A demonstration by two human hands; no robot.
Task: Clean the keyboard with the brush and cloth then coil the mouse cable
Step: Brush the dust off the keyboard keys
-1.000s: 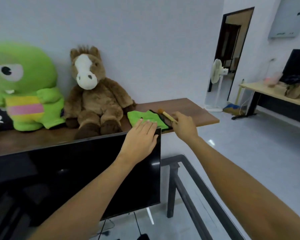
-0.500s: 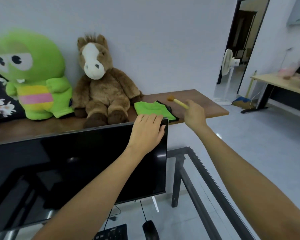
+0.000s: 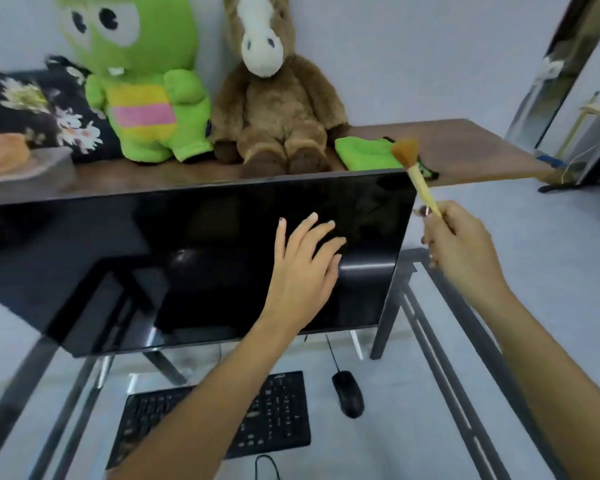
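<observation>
My right hand [image 3: 459, 249] grips a brush [image 3: 414, 169] by its pale wooden handle, with the tan bristles pointing up and away, to the right of the monitor's top corner. My left hand [image 3: 303, 270] hovers open with its fingers spread in front of the black monitor [image 3: 153, 258]. A folded green cloth [image 3: 368, 154] lies on the wooden shelf [image 3: 471, 150] behind the monitor. On the glass desk below, a black keyboard [image 3: 278, 414] is partly hidden by my left forearm. A black mouse [image 3: 347, 393] sits to its right, its cable [image 3: 331, 353] running back under the monitor.
A green plush toy [image 3: 142, 84] and a brown plush horse [image 3: 274, 95] sit on the shelf against the wall. A dark flowered cushion [image 3: 39, 105] lies at the left. The glass desk's dark metal frame [image 3: 444, 368] runs along the right side. Another cable loop [image 3: 267, 465] shows at the bottom edge.
My right hand has lifted the brush off the shelf and drawn it back toward me. My left hand has dropped from the monitor's top edge to in front of the screen. The view tilted down.
</observation>
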